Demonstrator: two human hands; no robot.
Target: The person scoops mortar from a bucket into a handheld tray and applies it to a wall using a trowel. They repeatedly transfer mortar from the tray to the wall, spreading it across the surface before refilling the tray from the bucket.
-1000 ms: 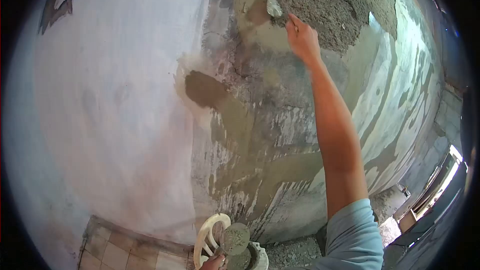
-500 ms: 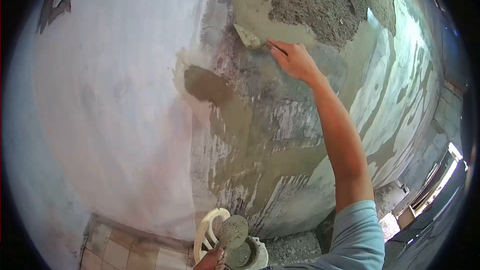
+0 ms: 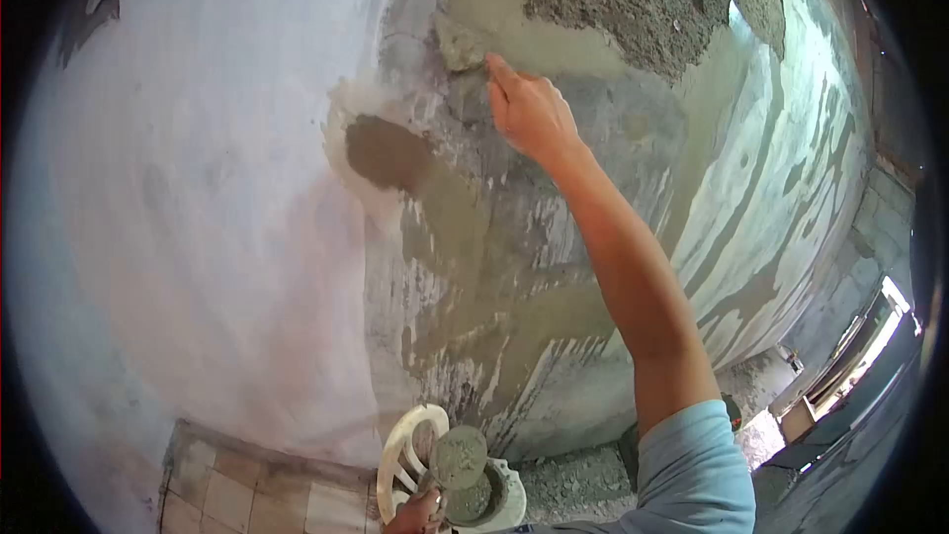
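Trowel (image 3: 461,46) held high in outstretched right hand (image 3: 534,111).

The trowel (image 3: 461,46) in the right hand (image 3: 534,114) has left the rough patch (image 3: 633,2) — shifted down and leftward, clear of its edge.

1 sleeve (image 3: 697,475) shows, on the right arm (image 3: 633,267): pale blue, short, its hem ending above the elbow and sitting fairly close around the upper arm. The cloth looks plain, with soft creases and folds that turn to a greyer blue in shade. Below the hem the arm is bare to the wrist. The right hand (image 3: 534,117) and left hand (image 3: 417,512) are bare too.
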